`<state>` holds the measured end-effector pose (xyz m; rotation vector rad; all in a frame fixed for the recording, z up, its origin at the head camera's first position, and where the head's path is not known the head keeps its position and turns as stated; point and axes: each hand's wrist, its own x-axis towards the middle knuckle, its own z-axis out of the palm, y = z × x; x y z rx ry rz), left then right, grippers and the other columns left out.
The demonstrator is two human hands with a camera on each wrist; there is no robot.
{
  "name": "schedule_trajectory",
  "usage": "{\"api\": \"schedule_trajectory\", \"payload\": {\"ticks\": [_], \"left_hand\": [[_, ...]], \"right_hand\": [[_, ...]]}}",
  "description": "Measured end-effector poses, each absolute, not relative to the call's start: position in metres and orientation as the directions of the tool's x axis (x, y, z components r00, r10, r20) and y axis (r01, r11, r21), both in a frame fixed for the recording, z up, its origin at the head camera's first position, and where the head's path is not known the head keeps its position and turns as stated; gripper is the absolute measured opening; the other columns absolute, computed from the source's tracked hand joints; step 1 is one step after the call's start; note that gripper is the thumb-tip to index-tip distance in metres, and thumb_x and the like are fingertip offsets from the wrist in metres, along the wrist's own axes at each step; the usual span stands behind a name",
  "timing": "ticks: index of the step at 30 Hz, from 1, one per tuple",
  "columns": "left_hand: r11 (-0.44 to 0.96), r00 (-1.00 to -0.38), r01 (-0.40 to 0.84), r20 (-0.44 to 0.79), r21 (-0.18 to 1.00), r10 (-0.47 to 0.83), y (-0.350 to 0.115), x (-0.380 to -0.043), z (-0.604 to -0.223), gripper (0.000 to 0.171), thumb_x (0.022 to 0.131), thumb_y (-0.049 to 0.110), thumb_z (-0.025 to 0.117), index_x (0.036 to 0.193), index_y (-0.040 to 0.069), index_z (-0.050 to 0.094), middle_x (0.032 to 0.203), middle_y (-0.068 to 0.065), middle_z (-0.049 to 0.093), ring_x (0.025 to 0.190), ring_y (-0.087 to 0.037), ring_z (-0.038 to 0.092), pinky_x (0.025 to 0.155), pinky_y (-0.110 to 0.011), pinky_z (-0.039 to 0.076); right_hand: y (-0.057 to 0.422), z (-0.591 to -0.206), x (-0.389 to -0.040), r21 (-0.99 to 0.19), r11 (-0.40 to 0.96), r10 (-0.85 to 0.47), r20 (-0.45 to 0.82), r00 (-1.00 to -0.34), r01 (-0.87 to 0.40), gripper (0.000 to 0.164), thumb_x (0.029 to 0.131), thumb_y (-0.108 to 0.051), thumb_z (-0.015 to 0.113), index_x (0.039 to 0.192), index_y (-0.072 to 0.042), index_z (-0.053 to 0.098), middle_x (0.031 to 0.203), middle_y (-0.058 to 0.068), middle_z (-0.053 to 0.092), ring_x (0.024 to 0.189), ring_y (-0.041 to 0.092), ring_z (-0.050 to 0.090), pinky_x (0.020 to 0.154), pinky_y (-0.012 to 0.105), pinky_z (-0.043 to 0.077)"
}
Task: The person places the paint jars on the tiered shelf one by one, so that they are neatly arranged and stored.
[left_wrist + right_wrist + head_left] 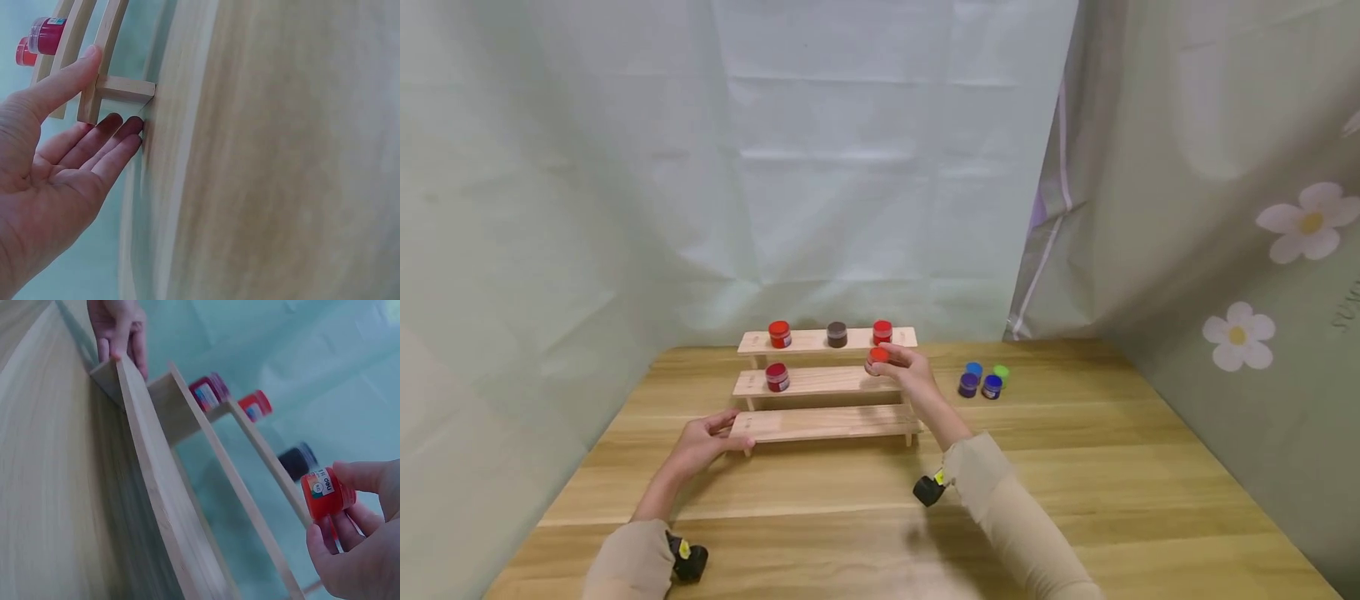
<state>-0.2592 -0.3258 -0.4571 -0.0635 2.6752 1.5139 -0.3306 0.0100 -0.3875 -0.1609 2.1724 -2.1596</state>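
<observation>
A three-tier wooden display rack (827, 423) stands on the table. My left hand (700, 446) holds the left end of its lowest tier, thumb over the top and fingertips beneath and behind. Between thumb and fingers, my right hand (913, 379) pinches a small orange-red paint jar (322, 492) above the right part of the middle tier. On the top tier sit an orange-red jar (779, 334), a dark jar (837, 335) and a red jar (882, 332), the last just behind my right hand. One dark red jar (777, 377) occupies the middle tier's left end.
To the right of the rack, a group of jars stands on the wooden table (1075, 467): light blue (973, 369), purple (967, 385), dark blue (992, 387) and green (1002, 372). Pale cloth curtains (880, 183) hang behind and at both sides.
</observation>
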Motion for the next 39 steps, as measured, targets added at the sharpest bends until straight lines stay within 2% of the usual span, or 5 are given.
{"api": "schedule_trajectory", "payload": {"ticks": [8, 14, 18, 30, 39], "left_hand": [[0.51, -0.996, -0.074, -0.084, 0.857, -0.004, -0.325, -0.259, -0.457, 0.083, 0.085, 0.028, 0.077, 0.146, -0.009, 0.034, 0.15, -0.033, 0.034, 0.135, -0.045, 0.044, 0.106, -0.045, 0.046], [0.519, -0.997, -0.071, -0.081, 0.852, -0.005, -0.326, -0.26, -0.459, 0.084, 0.085, 0.029, 0.077, 0.146, -0.009, 0.035, 0.149, -0.033, 0.035, 0.134, -0.045, 0.045, 0.105, -0.046, 0.047], [0.513, -0.996, -0.076, -0.084, 0.855, -0.008, -0.325, -0.26, -0.459, 0.084, 0.084, 0.03, 0.077, 0.146, -0.009, 0.035, 0.15, -0.032, 0.035, 0.134, -0.044, 0.046, 0.106, -0.046, 0.046], [0.511, -0.996, -0.076, -0.085, 0.856, -0.005, -0.325, -0.258, -0.458, 0.085, 0.085, 0.029, 0.077, 0.146, -0.01, 0.033, 0.15, -0.033, 0.034, 0.136, -0.045, 0.043, 0.107, -0.046, 0.045], [0.51, -0.995, -0.092, -0.1, 0.855, -0.013, -0.326, -0.258, -0.458, 0.085, 0.085, 0.031, 0.076, 0.147, -0.008, 0.033, 0.151, -0.031, 0.033, 0.136, -0.045, 0.043, 0.109, -0.049, 0.042]], "right_hand": [[-0.023, -0.392, -0.333, -0.998, 0.057, -0.212, 0.022, -0.977, -0.035, 0.045, 0.088, -0.008, 0.07, 0.133, -0.008, 0.061, 0.135, 0.014, 0.062, 0.118, 0.023, 0.061, 0.097, 0.031, 0.053], [-0.038, -0.398, -0.337, -0.986, 0.138, -0.223, 0.061, -0.973, -0.093, 0.045, 0.085, -0.005, 0.073, 0.129, -0.004, 0.063, 0.124, 0.016, 0.067, 0.107, 0.019, 0.063, 0.089, 0.027, 0.055], [-0.043, -0.4, -0.336, -0.985, 0.159, -0.209, 0.038, -0.977, -0.072, 0.046, 0.084, -0.004, 0.074, 0.129, -0.004, 0.063, 0.121, 0.016, 0.068, 0.106, 0.021, 0.063, 0.091, 0.029, 0.055], [-0.047, -0.408, -0.337, -0.97, 0.213, -0.203, 0.076, -0.976, -0.119, 0.048, 0.083, -0.009, 0.077, 0.129, -0.005, 0.063, 0.117, 0.016, 0.069, 0.105, 0.022, 0.064, 0.09, 0.029, 0.056], [-0.045, -0.407, -0.337, -0.965, 0.235, -0.215, 0.068, -0.974, -0.119, 0.049, 0.085, -0.013, 0.075, 0.132, -0.007, 0.061, 0.121, 0.015, 0.069, 0.11, 0.025, 0.064, 0.092, 0.032, 0.055]]}}
